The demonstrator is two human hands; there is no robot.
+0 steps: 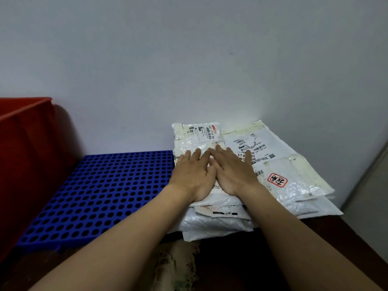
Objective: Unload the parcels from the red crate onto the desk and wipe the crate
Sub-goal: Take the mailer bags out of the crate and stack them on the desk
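Crate, red (23, 156): plastic, stands well to the left of the left hand at the frame's edge, only one wall and part of the rim in view, interior not visible. Board, blue (94, 196): perforated with rows of round holes, lies flat between the crate and the left hand, its right edge just beside the parcel stack. Cloth, pale (174, 267): frayed and crumpled, lies on the dark desk (231, 259) on the near side of the hands, between the two forearms. Left hand (193, 175): palm down, fingers straight and spread a little, pressing flat on top of the stack. Right hand (233, 171): likewise palm down with straight fingers, flat on the stack, its thumb side touching the left hand. Parcels (294, 185): white plastic mailers with printed barcode labels, piled in a loose overlapping stack on the desk against the wall (189, 59), under both hands and fanning out to the right of the right hand. Topmost small parcel (197, 135): just beyond the fingertips, label facing up. Label with red stamp (277, 180): on a parcel to the right of the right hand.
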